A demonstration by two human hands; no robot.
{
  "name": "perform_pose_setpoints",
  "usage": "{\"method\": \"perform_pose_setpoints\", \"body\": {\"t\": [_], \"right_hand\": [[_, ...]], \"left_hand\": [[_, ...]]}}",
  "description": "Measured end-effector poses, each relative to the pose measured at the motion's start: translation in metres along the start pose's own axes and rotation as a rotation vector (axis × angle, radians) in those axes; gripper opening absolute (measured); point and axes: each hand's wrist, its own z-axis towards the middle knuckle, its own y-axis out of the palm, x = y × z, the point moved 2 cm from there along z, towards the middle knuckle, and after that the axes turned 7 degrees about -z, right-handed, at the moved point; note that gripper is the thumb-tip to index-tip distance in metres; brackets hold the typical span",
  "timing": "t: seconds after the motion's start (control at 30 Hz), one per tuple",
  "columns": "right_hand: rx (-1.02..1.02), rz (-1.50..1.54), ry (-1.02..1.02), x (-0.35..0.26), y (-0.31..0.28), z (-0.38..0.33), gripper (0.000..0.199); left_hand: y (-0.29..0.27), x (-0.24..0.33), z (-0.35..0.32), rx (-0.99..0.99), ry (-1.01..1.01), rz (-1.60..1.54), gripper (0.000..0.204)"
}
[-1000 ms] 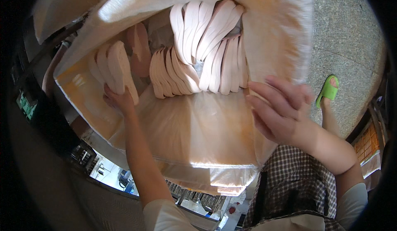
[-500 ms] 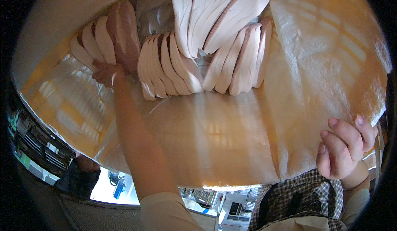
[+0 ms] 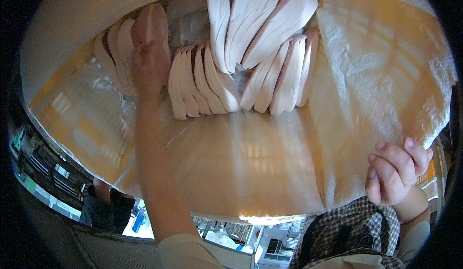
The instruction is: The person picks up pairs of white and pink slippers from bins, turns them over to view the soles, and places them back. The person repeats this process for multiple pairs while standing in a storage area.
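Note:
Several pale pinkish-white shoe soles (image 3: 202, 83) stand on edge in rows inside a large translucent woven sack (image 3: 260, 158). Another bunch of soles (image 3: 260, 20) lies above the middle rows. My left arm reaches into the sack, and my left hand (image 3: 147, 69) rests against a darker, reddish sole (image 3: 149, 23) at the end of the left row (image 3: 115, 57). Its fingers blend into that sole and are hard to make out. My right hand (image 3: 398, 170) is closed round the sack's rim at the right, fingers curled over the inner side.
Below the sack, a checked cloth (image 3: 347, 225) covers part of my body at the lower right. Through the gap under the rim show a bright floor and shelving (image 3: 275, 245). A dark shape, perhaps a person's clothing (image 3: 106, 211), is at the lower left.
My left hand has moved up and slightly right, from the lower ends of the left row onto the reddish sole. The right hand stays at the rim.

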Motion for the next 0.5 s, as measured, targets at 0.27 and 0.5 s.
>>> {"method": "perform_pose_setpoints", "body": {"t": [0.27,0.5], "right_hand": [[0.032,0.103,-0.072,0.004,0.002,-0.003,0.017],[0.106,0.158,-0.132,0.010,0.007,-0.005,0.015]], "left_hand": [[0.038,0.033,0.028,0.039,0.060,0.537,0.053],[0.033,0.008,0.003,-0.139,0.227,0.642,0.049]]}}
